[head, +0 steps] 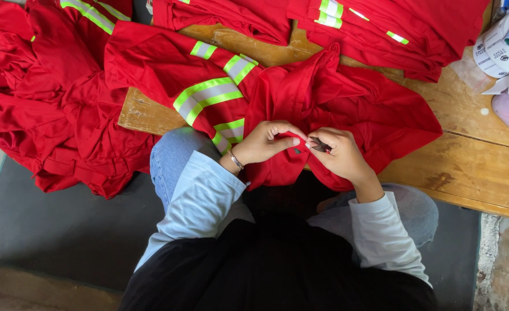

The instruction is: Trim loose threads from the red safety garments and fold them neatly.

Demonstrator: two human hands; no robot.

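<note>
Wooden table (473, 167) boards run across the top and right of the view, with a dark mat (64, 230) on the floor below and a person sitting at the edge, knees in blue jeans.

Nearest to the camera are the two hands, close together in the middle. The left hand (266, 143) is curled, its thumb and first finger pinching a fold of the red garment (346, 98). The right hand (340, 154) is closed around a small dark tool (321, 145). What kind of tool it is I cannot tell; it is tiny and mostly hidden.

The tool lies just at 3 o'clock from the left thumb tip, almost touching it. Its long way runs from about 4 o'clock to 10 o'clock, with the free tip toward the pinched cloth. The right hand is the one nearer the tool, since it holds it. Nothing stands between the tool tip and the pinched fold.

The red garment spreads away from the hands toward 12 and 2 o'clock, flat but wrinkled on the table. At 10 o'clock lies a striped red garment (208, 95) with shiny grey and yellow-green bands. Farther off, at 9 o'clock, a red pile (41, 115) hangs off the table. At 12 o'clock are more folded red clothes (392, 29). Far at 2 o'clock sit white plastic bags (507, 52).
</note>
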